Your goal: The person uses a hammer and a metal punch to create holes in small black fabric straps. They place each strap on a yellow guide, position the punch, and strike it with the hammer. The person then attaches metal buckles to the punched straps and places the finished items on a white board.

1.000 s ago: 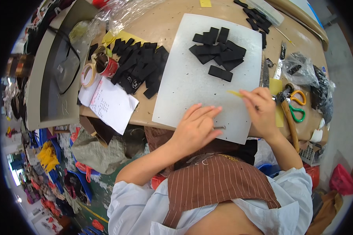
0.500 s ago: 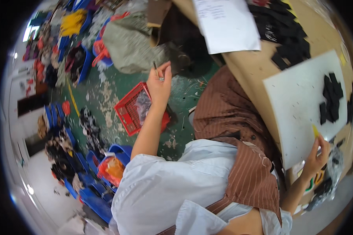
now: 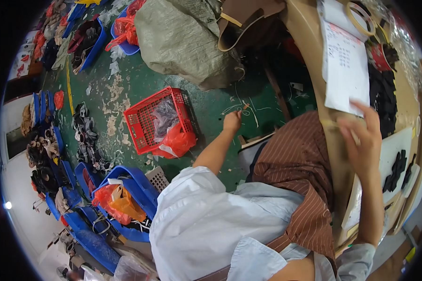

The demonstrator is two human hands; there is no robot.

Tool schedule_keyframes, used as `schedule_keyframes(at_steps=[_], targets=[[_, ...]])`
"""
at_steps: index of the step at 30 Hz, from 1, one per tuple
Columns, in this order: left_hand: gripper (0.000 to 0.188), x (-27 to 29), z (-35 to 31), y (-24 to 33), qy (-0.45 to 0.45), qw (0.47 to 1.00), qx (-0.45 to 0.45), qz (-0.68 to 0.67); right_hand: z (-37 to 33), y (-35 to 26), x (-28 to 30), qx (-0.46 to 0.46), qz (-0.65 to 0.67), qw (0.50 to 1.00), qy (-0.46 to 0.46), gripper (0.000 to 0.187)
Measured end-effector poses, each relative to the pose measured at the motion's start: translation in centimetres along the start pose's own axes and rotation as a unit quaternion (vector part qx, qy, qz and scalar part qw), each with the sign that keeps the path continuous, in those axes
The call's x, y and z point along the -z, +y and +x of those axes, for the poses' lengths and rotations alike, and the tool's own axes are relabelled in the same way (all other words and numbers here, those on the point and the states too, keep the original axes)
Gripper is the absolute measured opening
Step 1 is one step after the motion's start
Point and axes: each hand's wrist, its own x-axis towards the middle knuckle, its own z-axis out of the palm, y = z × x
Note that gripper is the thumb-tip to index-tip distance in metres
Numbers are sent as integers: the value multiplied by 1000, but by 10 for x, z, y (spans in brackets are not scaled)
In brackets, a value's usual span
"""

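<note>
My left hand (image 3: 232, 122) is held out over the green floor, right of the red crate. Its fingers are closed, with a small brownish tip showing beyond them; what they grip cannot be made out. Blurred by motion, my right hand (image 3: 365, 140) hovers above the table edge, just below the white paper sheets (image 3: 344, 70). A small smeared yellow piece (image 3: 330, 123) shows at its fingertips. Beyond this hand lie black fabric pieces (image 3: 382, 103), and a white board (image 3: 391, 152) carries several black strips (image 3: 395, 171).
A red crate (image 3: 135, 126) with plastic bags stands on the floor, near a grey-green sack (image 3: 183, 44). Blue bins (image 3: 138, 185) line the left side. On the table (image 3: 309, 51) are a tape roll (image 3: 361, 18) and a red container (image 3: 380, 57). Loose threads litter the floor.
My right hand has left the white board for the table edge by the papers, with the yellow piece. My left hand has moved right, away from the crate, and its dark stick no longer shows clearly.
</note>
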Motion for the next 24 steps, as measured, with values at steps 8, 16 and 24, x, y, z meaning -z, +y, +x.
schedule_keyframes(at_steps=[8,16,24], targets=[[27,-45,82,25,-34,987,147,-64,127,51,-69,-76,8,995,-64,8],[39,-187,202,-98,-136,984,47,104,143,28,-95,-80,-148,981,-93,7],[40,-170,283,-91,-143,976,160,28,134,27,-89,-127,-214,956,-154,8]])
